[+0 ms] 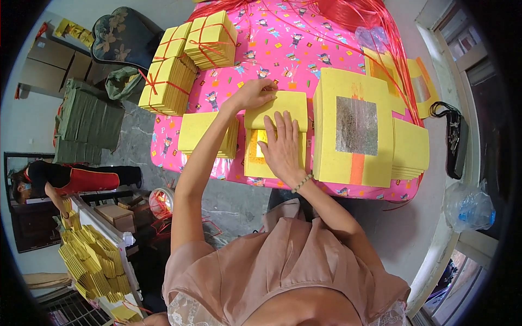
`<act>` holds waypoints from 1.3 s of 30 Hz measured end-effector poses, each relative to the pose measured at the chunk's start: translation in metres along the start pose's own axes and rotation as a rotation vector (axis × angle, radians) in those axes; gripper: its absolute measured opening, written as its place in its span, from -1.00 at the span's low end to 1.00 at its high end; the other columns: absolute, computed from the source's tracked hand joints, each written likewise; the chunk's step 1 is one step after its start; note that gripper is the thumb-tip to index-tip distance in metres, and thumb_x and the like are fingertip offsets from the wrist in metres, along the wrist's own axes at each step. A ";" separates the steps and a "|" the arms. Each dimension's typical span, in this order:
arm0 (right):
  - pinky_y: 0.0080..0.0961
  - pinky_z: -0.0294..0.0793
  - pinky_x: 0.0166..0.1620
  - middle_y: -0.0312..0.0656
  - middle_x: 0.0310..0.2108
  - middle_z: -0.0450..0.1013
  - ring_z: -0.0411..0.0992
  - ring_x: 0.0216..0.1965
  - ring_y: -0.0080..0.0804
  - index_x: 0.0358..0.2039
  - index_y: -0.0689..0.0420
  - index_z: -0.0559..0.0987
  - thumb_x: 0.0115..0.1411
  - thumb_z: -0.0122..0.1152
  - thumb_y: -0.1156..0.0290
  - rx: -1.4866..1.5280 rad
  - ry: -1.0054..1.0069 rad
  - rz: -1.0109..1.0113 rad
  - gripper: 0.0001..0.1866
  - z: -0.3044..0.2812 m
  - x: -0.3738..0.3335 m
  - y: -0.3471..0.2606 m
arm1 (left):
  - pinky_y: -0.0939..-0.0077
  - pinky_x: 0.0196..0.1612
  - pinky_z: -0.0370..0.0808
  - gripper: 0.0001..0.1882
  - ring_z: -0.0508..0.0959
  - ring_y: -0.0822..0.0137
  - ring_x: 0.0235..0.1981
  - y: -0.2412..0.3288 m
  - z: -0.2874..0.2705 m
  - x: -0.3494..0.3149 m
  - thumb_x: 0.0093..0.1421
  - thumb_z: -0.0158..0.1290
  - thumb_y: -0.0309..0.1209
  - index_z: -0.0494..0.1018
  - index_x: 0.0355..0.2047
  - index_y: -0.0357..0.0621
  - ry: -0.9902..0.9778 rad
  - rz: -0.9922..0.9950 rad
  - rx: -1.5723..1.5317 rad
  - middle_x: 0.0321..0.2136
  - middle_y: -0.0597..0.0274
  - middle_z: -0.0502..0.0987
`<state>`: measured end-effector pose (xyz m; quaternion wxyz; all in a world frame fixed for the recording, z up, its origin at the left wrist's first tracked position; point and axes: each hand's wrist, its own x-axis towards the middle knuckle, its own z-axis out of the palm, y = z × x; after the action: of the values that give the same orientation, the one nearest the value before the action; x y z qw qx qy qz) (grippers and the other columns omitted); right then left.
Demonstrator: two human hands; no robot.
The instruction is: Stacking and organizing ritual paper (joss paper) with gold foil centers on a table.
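Observation:
A yellow paper sheet (258, 163) lies before me on the table, its far part folded over toward me. Below the fold, part of a shiny gold-silver foil patch (260, 145) shows. My right hand (281, 146), with a beaded bracelet at the wrist, lies flat on the sheet, fingers stretched across the folded flap (288, 103). At the flap's far left corner, my left hand (254, 95) has its fingers bent and closed on the paper. Right of it stands a tall stack of large yellow sheets (326, 125), the top one bearing a silver foil square (356, 126).
A stack of folded yellow paper (198, 133) sits under my left forearm; another (410, 149) lies far right. Red-tied yellow bundles (209, 43) stand at the back left. Red plastic strands (399, 70) hang over the pink table cover (272, 60). Another person (81, 182) handles yellow paper at left.

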<state>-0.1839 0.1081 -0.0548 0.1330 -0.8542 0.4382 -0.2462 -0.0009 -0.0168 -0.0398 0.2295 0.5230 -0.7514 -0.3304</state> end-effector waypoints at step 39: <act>0.00 -0.05 0.34 -0.01 0.27 0.15 -0.02 0.36 0.02 0.26 0.14 0.27 0.23 0.16 0.28 -0.048 -0.008 -0.046 -0.39 0.008 0.005 -0.003 | 0.22 -0.17 0.55 -0.70 0.63 0.02 -0.27 0.005 0.003 0.007 0.17 0.12 -0.27 0.59 -0.18 -0.20 -0.020 -0.013 0.158 -0.30 -0.03 0.63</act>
<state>-0.1752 0.1059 -0.0586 0.1085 -0.8680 0.4236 -0.2354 -0.0088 -0.0216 -0.0381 0.1778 0.5408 -0.7741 -0.2767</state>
